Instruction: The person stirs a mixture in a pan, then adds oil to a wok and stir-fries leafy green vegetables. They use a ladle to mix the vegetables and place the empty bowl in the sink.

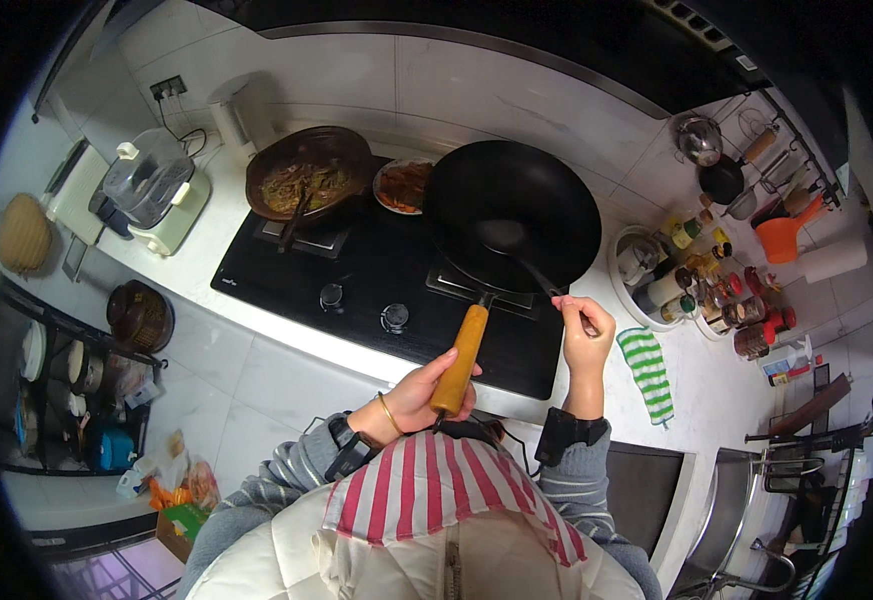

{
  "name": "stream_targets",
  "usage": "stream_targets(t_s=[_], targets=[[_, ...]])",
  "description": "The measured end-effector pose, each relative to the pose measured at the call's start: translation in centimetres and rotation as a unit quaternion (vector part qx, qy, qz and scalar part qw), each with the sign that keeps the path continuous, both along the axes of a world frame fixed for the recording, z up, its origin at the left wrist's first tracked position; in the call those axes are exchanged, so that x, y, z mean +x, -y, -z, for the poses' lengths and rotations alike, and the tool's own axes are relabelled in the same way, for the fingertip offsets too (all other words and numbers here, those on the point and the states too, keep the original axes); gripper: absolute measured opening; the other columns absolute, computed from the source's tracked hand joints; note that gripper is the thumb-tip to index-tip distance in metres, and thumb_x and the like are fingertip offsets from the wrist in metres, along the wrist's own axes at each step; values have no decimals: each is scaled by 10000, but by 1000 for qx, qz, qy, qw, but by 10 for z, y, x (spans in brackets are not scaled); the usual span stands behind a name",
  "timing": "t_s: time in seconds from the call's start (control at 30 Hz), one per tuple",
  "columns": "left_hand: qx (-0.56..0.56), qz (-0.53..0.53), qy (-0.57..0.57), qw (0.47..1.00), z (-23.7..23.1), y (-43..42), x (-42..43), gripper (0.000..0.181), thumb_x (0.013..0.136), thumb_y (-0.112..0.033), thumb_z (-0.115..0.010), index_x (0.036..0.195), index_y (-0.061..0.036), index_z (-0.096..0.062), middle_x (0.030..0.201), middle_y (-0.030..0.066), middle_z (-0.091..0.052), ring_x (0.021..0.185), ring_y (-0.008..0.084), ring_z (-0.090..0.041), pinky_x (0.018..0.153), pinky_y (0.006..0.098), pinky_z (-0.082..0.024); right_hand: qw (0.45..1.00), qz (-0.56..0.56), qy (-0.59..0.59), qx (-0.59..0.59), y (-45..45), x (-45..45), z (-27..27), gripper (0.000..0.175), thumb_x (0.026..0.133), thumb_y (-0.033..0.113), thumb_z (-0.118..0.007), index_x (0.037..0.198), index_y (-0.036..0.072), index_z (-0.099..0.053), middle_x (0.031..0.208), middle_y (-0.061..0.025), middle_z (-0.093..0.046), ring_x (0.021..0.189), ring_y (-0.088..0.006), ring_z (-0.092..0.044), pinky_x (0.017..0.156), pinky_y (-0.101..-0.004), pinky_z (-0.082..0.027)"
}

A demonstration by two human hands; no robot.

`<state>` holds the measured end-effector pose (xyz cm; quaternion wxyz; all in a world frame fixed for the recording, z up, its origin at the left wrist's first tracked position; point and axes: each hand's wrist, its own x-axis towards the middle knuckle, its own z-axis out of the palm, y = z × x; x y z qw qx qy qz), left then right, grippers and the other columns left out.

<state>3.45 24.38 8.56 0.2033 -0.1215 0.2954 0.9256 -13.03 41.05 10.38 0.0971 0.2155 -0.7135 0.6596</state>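
A black wok (511,195) sits tilted over the right burner (444,285) of the black gas hob (294,300). My left hand (421,390) is wrapped around its wooden handle (460,356) near the end. My right hand (586,337) pinches the thin end of a black ladle (530,266), whose bowl rests in the wok. No food can be made out inside the wok. Left of it, a plate (385,208) of reddish-brown food is partly hidden by the rim. On the left burner stands a brown pot (256,184) of cooked food with a dark utensil (297,217) in it.
A green-striped cloth (645,375) lies on the counter right of the hob. Behind it, a white tub (658,324) and several seasoning jars (751,337) crowd the corner. A steamer appliance (162,195) stands at left. The range hood (481,56) overhangs the back; a sink (725,487) is lower right.
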Motion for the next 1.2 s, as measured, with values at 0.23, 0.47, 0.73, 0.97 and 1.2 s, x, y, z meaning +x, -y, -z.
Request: stream_targets(t_s=[0.23,0.47,0.73,0.97,1.2], targets=[[-48,-12,-25,998,-3,10,3,413,900,-437,-383,1025,-59,-490,632,97,-551,542,168,-525,501,254,-414,991,15,119,52,1,3,-10,94,810,49,-588,779,-16,-649,678,-30,-626,562,-55,-529,529,-173,-408],[-21,-37,-46,998,-5,28,7,388,892,-321,-397,1089,4,-476,577,113,-526,446,178,-506,441,238,-418,972,131,-61,183,-18,-19,-38,137,743,63,-607,851,-11,-647,738,-54,-638,603,-89,-556,588,-216,-443],[-28,-18,-50,998,-2,24,6,432,887,-313,-400,1172,10,-434,589,107,-525,474,176,-511,472,238,-422,991,7,19,134,6,-28,-27,155,728,76,-603,847,-15,-642,893,-115,-662,648,-132,-601,632,-241,-464],[-35,-24,-45,998,1,22,6,432,888,-314,-397,1175,6,-434,585,100,-519,466,168,-496,453,238,-403,966,35,-88,240,-16,3,-75,154,709,36,-546,836,-9,-620,958,-161,-634,624,-198,-603,615,-263,-468],[6,-22,-42,999,0,21,8,426,880,-344,-426,1170,-34,-459,610,89,-533,478,151,-504,425,222,-395,949,67,-145,272,-12,17,-77,163,717,-1,-518,849,10,-612,1019,-195,-601,763,-324,-620,659,-328,-498]])
